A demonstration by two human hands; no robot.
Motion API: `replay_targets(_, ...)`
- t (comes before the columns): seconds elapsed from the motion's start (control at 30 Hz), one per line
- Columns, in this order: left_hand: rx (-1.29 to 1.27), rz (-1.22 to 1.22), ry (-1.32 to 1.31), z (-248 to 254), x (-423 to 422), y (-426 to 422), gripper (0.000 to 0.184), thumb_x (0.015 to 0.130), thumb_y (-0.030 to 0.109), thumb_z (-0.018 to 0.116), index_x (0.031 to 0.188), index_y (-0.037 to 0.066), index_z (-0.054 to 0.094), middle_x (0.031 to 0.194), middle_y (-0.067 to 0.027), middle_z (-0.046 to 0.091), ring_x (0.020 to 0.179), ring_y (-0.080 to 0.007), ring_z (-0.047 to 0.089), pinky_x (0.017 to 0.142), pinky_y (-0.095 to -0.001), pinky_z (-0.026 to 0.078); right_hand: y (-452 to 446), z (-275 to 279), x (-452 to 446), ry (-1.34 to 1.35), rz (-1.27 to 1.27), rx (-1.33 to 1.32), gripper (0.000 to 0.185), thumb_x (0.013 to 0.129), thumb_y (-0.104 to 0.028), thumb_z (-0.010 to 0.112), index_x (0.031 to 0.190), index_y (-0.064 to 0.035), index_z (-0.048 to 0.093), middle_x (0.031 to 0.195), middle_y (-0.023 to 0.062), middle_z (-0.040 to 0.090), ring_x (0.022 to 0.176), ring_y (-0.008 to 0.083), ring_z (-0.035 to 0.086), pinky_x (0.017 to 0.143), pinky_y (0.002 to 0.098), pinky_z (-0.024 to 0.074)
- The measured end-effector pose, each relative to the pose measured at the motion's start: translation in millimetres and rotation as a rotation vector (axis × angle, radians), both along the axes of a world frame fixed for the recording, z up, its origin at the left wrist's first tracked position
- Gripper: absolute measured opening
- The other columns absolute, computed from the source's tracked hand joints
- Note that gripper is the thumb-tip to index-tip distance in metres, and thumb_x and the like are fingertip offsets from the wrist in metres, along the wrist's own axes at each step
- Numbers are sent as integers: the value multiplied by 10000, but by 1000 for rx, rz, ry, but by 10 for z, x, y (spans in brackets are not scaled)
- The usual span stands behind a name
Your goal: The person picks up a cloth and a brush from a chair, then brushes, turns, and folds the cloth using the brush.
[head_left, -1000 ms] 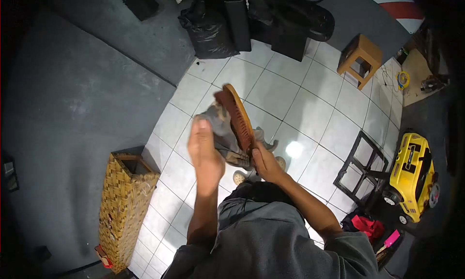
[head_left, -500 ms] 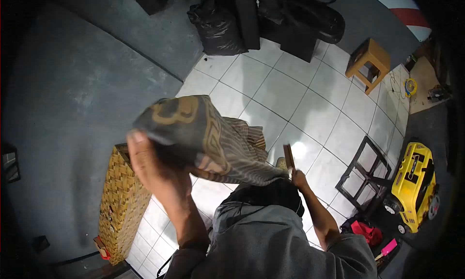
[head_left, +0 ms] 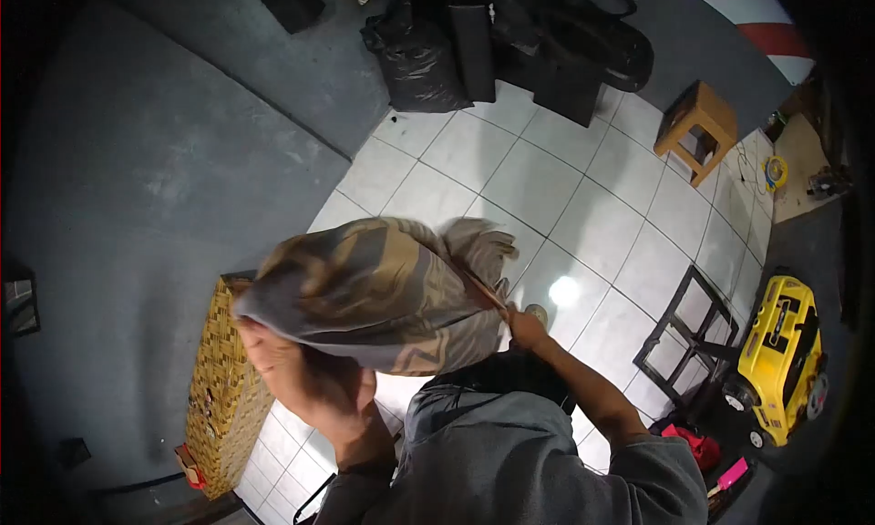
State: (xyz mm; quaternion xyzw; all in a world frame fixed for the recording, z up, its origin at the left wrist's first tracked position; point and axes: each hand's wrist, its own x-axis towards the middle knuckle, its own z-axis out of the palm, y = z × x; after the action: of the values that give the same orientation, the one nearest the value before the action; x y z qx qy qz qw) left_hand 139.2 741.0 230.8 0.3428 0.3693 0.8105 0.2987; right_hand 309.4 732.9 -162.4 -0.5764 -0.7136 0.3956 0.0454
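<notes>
A patterned cloth (head_left: 365, 293) in grey, brown and tan hangs in front of my body, puffed out and partly blurred. My left hand (head_left: 305, 375) grips its left end, with some fingers hidden by the fabric. On the other side, my right hand (head_left: 529, 329) is closed around a thin brown stick (head_left: 485, 291). That stick lies slantwise against the cloth's right part; its exact kind is unclear. Behind it, a striped loose end of the fabric (head_left: 478, 242) spreads out over the floor tiles.
A tall woven bamboo box (head_left: 223, 379) stands close to my left arm. To the right are a black frame (head_left: 685, 334), a yellow toy car (head_left: 775, 361) and a brown stool (head_left: 700, 128). Black bags (head_left: 424, 69) sit at the far wall, beyond the white tiled floor (head_left: 538, 188).
My right hand has moved left and up, bringing the stick from beside the cloth to against it. The cloth has swung and puffed out, and its left end is lower.
</notes>
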Motion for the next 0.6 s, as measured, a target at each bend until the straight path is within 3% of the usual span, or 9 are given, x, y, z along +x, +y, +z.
replay_targets(0.03, 6, 236, 477, -69, -66, -17, 365, 858, 203, 548, 1144, -1, 447, 1134, -131, 504, 1041, -228, 508, 896, -371, 432, -86, 131, 239, 64, 37, 46, 314, 866, -243, 406, 1051, -16, 519, 773, 222, 614, 685, 383, 606, 599, 451, 484)
replay_targets(0.1, 11, 474, 955, -109, -166, -12, 362, 861, 222, 546, 1125, -8, 458, 1136, -132, 502, 1044, -224, 506, 890, -365, 433, -318, -447, 566, -267, -100, -251, 272, 803, -220, 460, 956, -36, 589, 774, 221, 617, 709, 360, 619, 624, 436, 498)
replay_targets(0.17, -75, 537, 1091, -65, -199, -16, 359, 868, 244, 537, 1101, -21, 472, 1100, -128, 519, 1011, -215, 521, 880, -353, 430, -488, -624, 925, -223, 71, -274, 394, 792, -386, 542, 937, -27, 613, 886, 180, 630, 800, 305, 628, 692, 411, 495)
replay_targets(0.2, -105, 557, 1135, -54, -225, -14, 360, 870, 251, 535, 1093, -26, 477, 1088, -127, 524, 1001, -212, 526, 876, -348, 429, -448, -524, 1004, -318, 42, -502, 440, 794, -395, 533, 914, 23, 601, 872, 209, 622, 812, 309, 625, 699, 405, 493)
replay_targets(0.27, -125, -168, -43, -46, -347, 30, 341, 875, 227, 528, 1090, -32, 475, 1044, -129, 549, 949, -209, 544, 869, -348, 423, -443, -606, 1030, -197, -259, -426, 476, 832, -405, 493, 885, 58, 586, 842, 235, 614, 776, 330, 618, 672, 393, 490)
replay_targets(0.33, -73, -363, 70, -180, -407, 92, 377, 875, 227, 499, 1150, -26, 448, 1092, -164, 530, 1004, -257, 524, 881, -381, 415, -304, -572, 938, 284, -566, -180, 357, 895, -358, 420, 826, -30, 542, 557, 87, 526, 463, 187, 528, 403, 317, 415)
replay_targets(0.4, -10, -476, 37, -232, -335, 104, 340, 885, 179, 468, 1149, -34, 440, 1099, -171, 528, 1005, -261, 530, 863, -391, 436, 87, 599, 636, 904, -682, -440, 393, 911, -440, 384, 843, -68, 491, 519, -21, 377, 407, 78, 362, 346, 230, 291)
replay_targets(0.47, 27, -541, 69, -233, -310, 138, 344, 879, 157, 477, 1159, -34, 426, 1118, -176, 522, 1004, -274, 540, 844, -400, 458, 271, 1391, 543, 1382, -579, -767, 381, 938, -407, 342, 911, -53, 482, 567, -57, 320, 449, 43, 278, 388, 199, 242)
replay_targets(0.6, 143, -521, 159, -260, -323, 137, 356, 881, 156, 476, 1177, -32, 414, 1119, -182, 528, 1007, -289, 547, 838, -414, 471, 327, 1651, 374, 1597, -267, -831, 359, 938, -399, 347, 907, -66, 479, 559, -58, 311, 435, 39, 262, 379, 193, 223)
